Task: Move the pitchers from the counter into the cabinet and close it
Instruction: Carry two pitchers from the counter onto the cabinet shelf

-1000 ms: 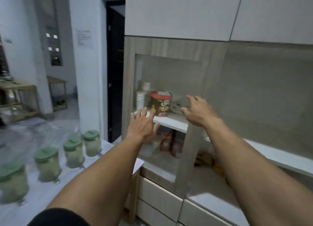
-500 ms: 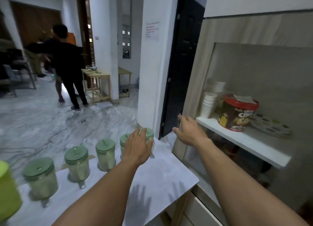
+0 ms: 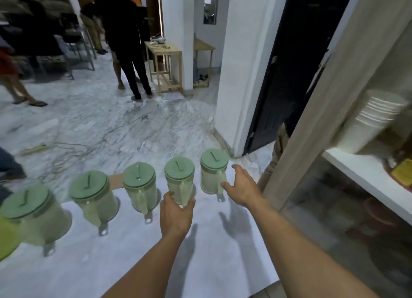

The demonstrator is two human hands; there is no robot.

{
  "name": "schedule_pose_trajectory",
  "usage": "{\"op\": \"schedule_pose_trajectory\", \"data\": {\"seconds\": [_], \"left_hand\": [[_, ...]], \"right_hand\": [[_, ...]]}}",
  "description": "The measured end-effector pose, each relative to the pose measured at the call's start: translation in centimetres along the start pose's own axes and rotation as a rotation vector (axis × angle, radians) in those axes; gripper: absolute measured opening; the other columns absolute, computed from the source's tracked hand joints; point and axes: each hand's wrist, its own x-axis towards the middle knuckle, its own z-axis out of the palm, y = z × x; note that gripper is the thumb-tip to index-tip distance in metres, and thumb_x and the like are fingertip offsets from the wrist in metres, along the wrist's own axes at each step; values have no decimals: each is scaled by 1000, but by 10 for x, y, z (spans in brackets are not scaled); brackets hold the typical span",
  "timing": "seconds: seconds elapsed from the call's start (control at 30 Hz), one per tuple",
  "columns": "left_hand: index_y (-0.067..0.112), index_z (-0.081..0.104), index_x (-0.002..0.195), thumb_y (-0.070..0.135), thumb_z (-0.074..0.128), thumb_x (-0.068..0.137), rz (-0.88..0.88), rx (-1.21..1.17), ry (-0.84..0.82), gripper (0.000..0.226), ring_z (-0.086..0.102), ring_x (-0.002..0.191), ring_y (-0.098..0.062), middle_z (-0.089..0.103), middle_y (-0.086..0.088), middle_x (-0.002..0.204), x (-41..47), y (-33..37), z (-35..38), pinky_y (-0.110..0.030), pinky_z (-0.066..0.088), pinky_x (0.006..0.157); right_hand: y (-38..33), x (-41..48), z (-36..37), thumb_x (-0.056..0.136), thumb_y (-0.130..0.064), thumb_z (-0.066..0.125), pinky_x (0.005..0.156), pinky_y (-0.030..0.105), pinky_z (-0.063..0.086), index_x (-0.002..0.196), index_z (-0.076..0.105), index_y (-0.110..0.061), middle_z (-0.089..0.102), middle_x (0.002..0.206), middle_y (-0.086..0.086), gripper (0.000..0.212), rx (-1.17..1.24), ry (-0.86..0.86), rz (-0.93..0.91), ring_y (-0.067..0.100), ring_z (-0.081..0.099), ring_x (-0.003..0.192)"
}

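Several clear pitchers with green lids stand in a row on the white marble counter (image 3: 211, 253). My left hand (image 3: 176, 215) wraps around the handle of the second pitcher from the right (image 3: 179, 179). My right hand (image 3: 242, 187) has fingers spread, its thumb touching the handle of the rightmost pitcher (image 3: 213, 170). Further left stand three more pitchers (image 3: 139, 184), (image 3: 92, 197), (image 3: 31, 213). The cabinet (image 3: 347, 164) is at the right with its glass-panelled door frame (image 3: 323, 106) beside my right hand.
A stack of white cups (image 3: 370, 121) and a red tub sit on the cabinet's white shelf (image 3: 365, 175). A yellow-green object (image 3: 6, 239) is at the left edge. People stand on the marble floor beyond the counter, near a wooden table (image 3: 165, 59).
My view swung from the cabinet down to the counter. Both hands came down from the cabinet door to the two rightmost pitchers; the left hand closed on a handle.
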Motion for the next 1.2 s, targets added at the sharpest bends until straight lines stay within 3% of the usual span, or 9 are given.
{"op": "schedule_pose_trajectory", "data": {"seconds": [0.13, 0.27, 0.43, 0.53, 0.6, 0.7, 0.9, 1.03, 1.2], "left_hand": [[15, 48, 131, 33, 79, 75, -94, -96, 82, 67, 57, 114, -29, 58, -8, 128, 24, -5, 30, -31, 39, 84], [16, 54, 119, 36, 80, 73, -149, -128, 127, 56, 58, 95, -23, 64, -4, 114, 47, -5, 49, -30, 39, 78], [20, 66, 98, 45, 71, 80, -158, -77, 121, 31, 63, 87, -26, 70, 1, 91, 60, -9, 62, -30, 42, 72], [20, 66, 99, 46, 64, 86, -109, -53, 128, 29, 64, 91, -28, 71, -2, 95, 68, -14, 68, -33, 46, 76], [19, 64, 102, 43, 60, 90, -92, -46, 138, 27, 63, 90, -29, 70, -4, 98, 71, -14, 71, -32, 44, 77], [17, 63, 100, 37, 57, 92, -59, -45, 149, 22, 58, 83, -24, 66, -2, 92, 72, -16, 70, -30, 42, 75], [14, 58, 78, 24, 58, 91, 3, -141, 168, 16, 60, 71, -22, 65, -6, 75, 72, -11, 62, -29, 42, 58], [13, 58, 79, 25, 58, 89, 44, -159, 152, 15, 58, 68, -22, 63, -6, 73, 64, 9, 55, -29, 43, 56], [7, 61, 85, 27, 60, 90, 123, -149, 140, 20, 57, 69, -19, 65, -7, 77, 45, 46, 35, -25, 40, 55]], "right_hand": [[23, 35, 33, 92, -37, 68, 86, 35, 43, 147, 33, -17, 49, 145, 10, 68, 195, -22, 90, 24, 56, 106], [37, 57, 61, 87, -41, 73, 84, 34, 44, 137, 41, -19, 57, 135, 8, 62, 343, -13, 146, 28, 58, 117], [43, 78, 80, 82, -41, 78, 78, 34, 50, 113, 62, -17, 71, 104, 2, 42, 483, -5, 159, 24, 67, 97], [41, 87, 90, 83, -38, 77, 81, 40, 57, 100, 70, -18, 74, 95, 2, 28, 578, -8, 181, 25, 70, 92], [39, 90, 96, 83, -35, 74, 77, 41, 58, 100, 71, -18, 75, 94, 4, 24, 640, 17, 185, 27, 71, 88], [37, 90, 103, 89, -23, 69, 65, 30, 51, 101, 69, -13, 73, 93, 5, 16, 728, 80, 164, 23, 69, 85], [34, 87, 99, 88, -20, 64, 66, 34, 48, 87, 66, -9, 70, 82, 7, 11, 700, 154, 124, 25, 65, 77], [30, 74, 78, 84, -23, 62, 70, 41, 54, 82, 65, -12, 71, 79, 11, 12, 701, 197, 111, 29, 68, 78], [20, 48, 35, 88, -19, 62, 58, 31, 44, 87, 65, -2, 71, 83, 23, 17, 722, 252, 122, 24, 61, 66]]}}
